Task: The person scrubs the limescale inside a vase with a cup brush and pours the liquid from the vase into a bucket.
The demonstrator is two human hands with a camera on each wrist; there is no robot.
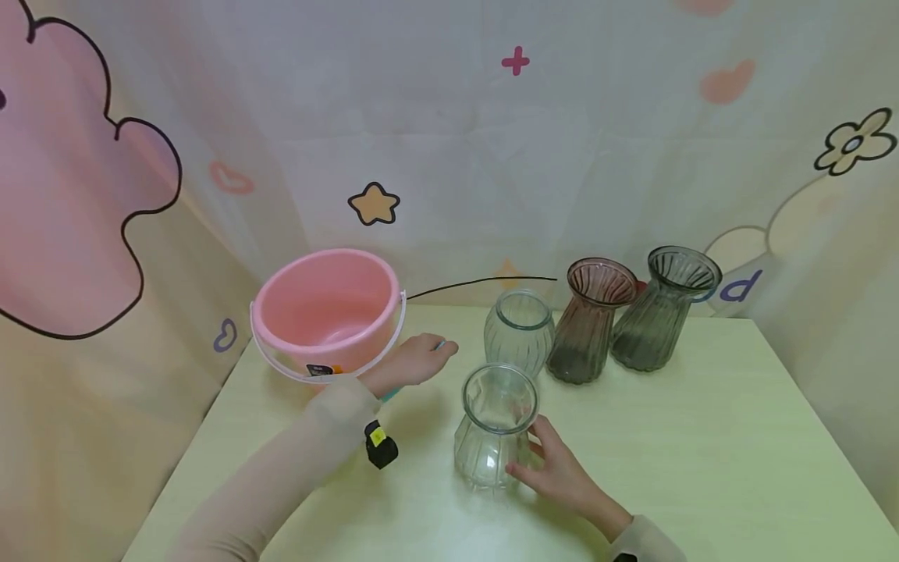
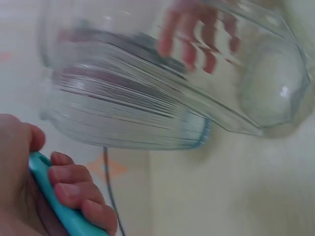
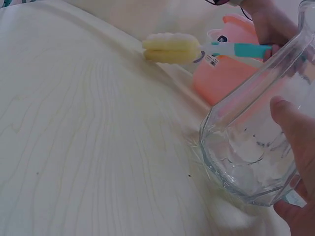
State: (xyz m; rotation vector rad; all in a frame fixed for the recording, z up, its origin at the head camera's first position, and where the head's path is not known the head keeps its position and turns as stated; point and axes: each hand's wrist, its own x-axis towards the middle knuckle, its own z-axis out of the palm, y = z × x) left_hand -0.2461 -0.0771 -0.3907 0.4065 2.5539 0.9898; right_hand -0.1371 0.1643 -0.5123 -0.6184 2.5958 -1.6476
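Observation:
A clear ribbed glass vase (image 1: 495, 425) stands on the pale table (image 1: 702, 453), and my right hand (image 1: 539, 459) grips its lower body. In the right wrist view my thumb (image 3: 295, 135) lies against this vase (image 3: 251, 152). Left of it, my left hand (image 1: 420, 357) holds a sponge brush by its teal handle (image 2: 61, 209), my fingers (image 2: 74, 189) curled round it. The brush's yellow sponge head (image 3: 170, 48) hangs above the table, clear of the vase. A second clear vase (image 1: 518, 332) stands just behind the first.
A pink bucket (image 1: 326, 312) stands at the back left, close to my left hand. A brownish-pink vase (image 1: 593, 320) and a grey-green vase (image 1: 663, 308) stand at the back right. A patterned curtain (image 1: 449, 140) closes off the far side.

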